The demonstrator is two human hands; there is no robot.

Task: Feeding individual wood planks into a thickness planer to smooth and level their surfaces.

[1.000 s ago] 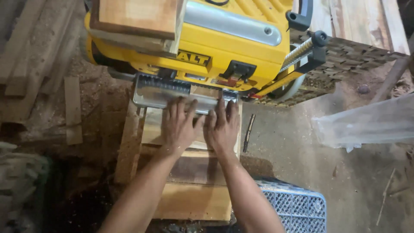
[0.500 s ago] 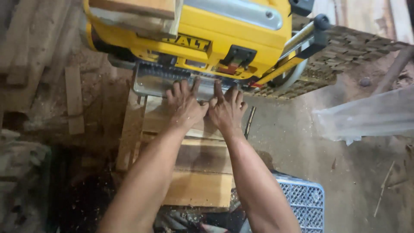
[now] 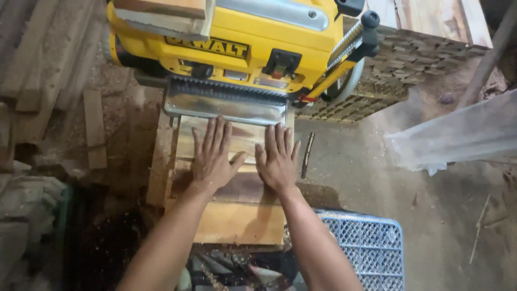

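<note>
Fingers (image 3: 215, 134) flat atop wooden board (image 3: 237, 215)

Yellow planer (image 3: 237, 32), blue latticed crate (image 3: 366, 245)

You have one view only, from the camera on your head. It looks steeply down over your forearms, close enough that your hands (image 3: 245, 156) sit near the centre. It faces forward toward the planer (image 3: 231, 48), which fills the top edge, and takes in the floor (image 3: 377, 178) to the right and the crate (image 3: 366, 242) below.
</note>
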